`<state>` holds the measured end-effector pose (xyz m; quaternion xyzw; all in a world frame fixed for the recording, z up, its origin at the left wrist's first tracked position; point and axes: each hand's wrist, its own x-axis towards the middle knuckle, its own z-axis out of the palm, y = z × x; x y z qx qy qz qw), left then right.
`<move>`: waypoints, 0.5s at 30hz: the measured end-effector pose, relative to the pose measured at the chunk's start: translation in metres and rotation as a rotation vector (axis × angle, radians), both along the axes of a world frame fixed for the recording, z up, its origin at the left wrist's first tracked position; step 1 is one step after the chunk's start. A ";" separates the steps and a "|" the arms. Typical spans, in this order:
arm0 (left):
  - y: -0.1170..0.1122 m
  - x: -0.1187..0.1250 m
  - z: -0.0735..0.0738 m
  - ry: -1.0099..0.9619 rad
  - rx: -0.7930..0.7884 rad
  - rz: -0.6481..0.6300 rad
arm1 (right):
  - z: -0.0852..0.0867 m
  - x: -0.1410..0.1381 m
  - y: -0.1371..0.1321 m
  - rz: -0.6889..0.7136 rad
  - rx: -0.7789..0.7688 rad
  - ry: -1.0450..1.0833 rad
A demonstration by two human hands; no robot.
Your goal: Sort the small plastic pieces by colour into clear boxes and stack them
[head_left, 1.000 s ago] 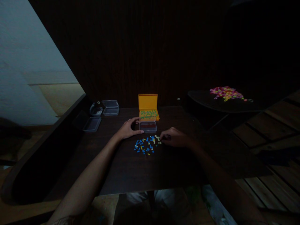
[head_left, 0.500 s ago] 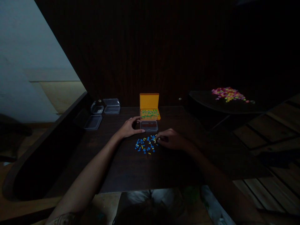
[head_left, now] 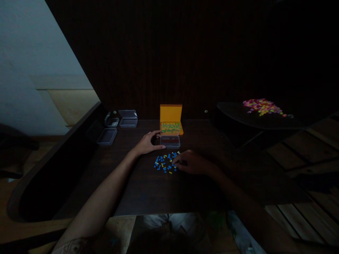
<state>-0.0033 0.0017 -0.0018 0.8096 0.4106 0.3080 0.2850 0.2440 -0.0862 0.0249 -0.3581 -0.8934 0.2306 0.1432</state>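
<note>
A small heap of blue, yellow and pale pieces [head_left: 164, 163] lies on the dark table [head_left: 148, 190]. My right hand [head_left: 191, 163] rests at the heap's right edge, fingers curled down onto the pieces; what they pinch is too small to see. My left hand [head_left: 147, 143] lies on the table, fingers bent, thumb and forefinger reaching toward a small clear box [head_left: 170, 141]. Behind that box stands an open yellow case [head_left: 171, 121] filled with green and yellow pieces.
Several empty clear boxes [head_left: 107, 136] and lids [head_left: 128, 118] sit at the table's back left. A pile of pink and yellow pieces [head_left: 262, 106] lies on a dark round surface at the right. A dark panelled wall rises behind. The scene is very dim.
My right hand has slid left and slightly nearer, over the right edge of the heap. My left hand has stayed beside the clear box.
</note>
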 end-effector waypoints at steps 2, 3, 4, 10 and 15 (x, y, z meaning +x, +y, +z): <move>0.000 0.000 0.000 0.000 -0.002 0.001 | 0.002 -0.003 -0.003 0.015 -0.012 -0.025; 0.000 0.000 0.000 -0.002 -0.002 0.002 | 0.002 -0.004 -0.004 0.021 -0.012 -0.042; 0.000 0.000 0.000 -0.005 -0.002 0.001 | 0.003 -0.005 -0.005 0.025 -0.010 -0.057; 0.001 -0.001 -0.002 -0.023 -0.005 -0.006 | -0.002 0.000 -0.005 0.036 -0.011 -0.042; 0.000 0.000 0.000 -0.018 -0.009 -0.006 | -0.001 -0.007 -0.007 -0.005 0.006 -0.026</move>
